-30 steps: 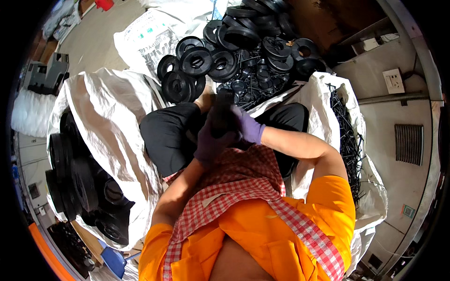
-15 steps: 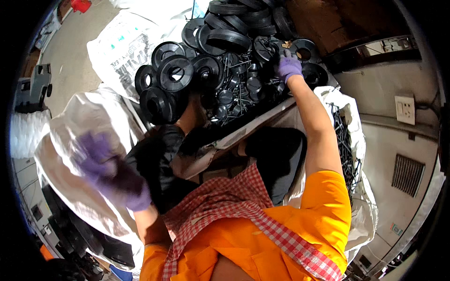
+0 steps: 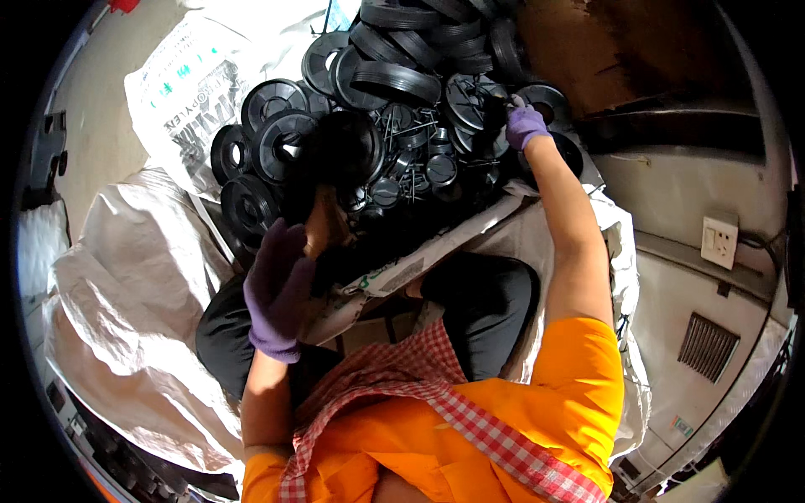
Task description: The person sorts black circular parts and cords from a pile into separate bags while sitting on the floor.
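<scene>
White woven sacks (image 3: 126,318) cover the floor around the seated person, crumpled and spread wide on the left, with another printed sack (image 3: 180,84) lying flat further out. Bare concrete floor (image 3: 92,109) shows at the upper left. To the right runs a pale wall (image 3: 671,218) carrying a socket (image 3: 719,241) and a vent grille (image 3: 708,348); a dark brown surface (image 3: 604,50) lies above it.

A heap of black plastic wheels (image 3: 394,101) fills the middle top, mixed with smaller round caps (image 3: 440,168) and thin metal rods. The heap reaches right up to the person's knees, and a sack edge (image 3: 436,251) runs across the lap just below it.

The right hand (image 3: 524,126), in a purple glove, reaches far into the heap, its grip clenched on a black piece (image 3: 495,105) at the wheels' right side. The left hand (image 3: 281,289), also gloved, is raised near the lap with fingers loosely curled; whether its grip holds anything I cannot tell. A blurred black wheel (image 3: 340,151) hangs just above it.

Open room lies only on the left, over the crumpled sacks.
</scene>
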Demonstrator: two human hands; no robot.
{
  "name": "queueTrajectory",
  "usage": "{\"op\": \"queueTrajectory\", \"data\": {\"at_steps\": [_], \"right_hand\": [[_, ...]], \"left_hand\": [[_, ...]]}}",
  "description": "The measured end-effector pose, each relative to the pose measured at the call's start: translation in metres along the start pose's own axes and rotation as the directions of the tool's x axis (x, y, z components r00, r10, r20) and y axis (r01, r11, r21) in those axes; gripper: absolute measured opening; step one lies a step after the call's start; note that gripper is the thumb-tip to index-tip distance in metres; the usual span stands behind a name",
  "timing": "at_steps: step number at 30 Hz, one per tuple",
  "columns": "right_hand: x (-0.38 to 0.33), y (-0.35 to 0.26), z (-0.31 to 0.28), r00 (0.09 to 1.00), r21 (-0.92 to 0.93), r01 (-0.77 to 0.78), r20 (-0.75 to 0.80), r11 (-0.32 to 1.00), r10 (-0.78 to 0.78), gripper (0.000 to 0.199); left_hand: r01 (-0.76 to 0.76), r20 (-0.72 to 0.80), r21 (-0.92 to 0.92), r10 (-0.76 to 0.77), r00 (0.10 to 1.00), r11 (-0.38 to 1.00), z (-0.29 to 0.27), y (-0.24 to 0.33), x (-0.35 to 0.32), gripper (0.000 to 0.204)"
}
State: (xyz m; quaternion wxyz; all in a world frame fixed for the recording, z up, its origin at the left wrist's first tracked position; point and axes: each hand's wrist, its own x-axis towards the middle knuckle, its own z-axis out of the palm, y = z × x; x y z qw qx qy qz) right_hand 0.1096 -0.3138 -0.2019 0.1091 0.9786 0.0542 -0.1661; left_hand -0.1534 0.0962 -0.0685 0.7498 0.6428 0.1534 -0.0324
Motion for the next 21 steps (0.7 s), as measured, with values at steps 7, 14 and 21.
{"op": "queueTrajectory", "data": {"at_steps": [7,14,21], "right_hand": [[-0.217,-0.04,-0.134,0.818,0.727,0.316,0.117,0.61,-0.563,0.035],[-0.504,-0.01,-0.113,0.684,0.922,0.071,0.233,0.381,-0.691,0.028],[-0.645,-0.055,0.016,0.768,0.383,-0.153,0.627,0.911,-0.135,0.04]], "left_hand": [[-0.063,0.094,0.228,0.043,0.995,0.972,-0.007,-0.026,-0.014,0.041],[-0.065,0.242,0.346,-0.022,0.97,0.936,-0.018,-0.05,-0.013,0.031],[0.045,0.214,0.004,-0.045,0.976,0.999,-0.023,-0.033,-0.018,0.024]]}}
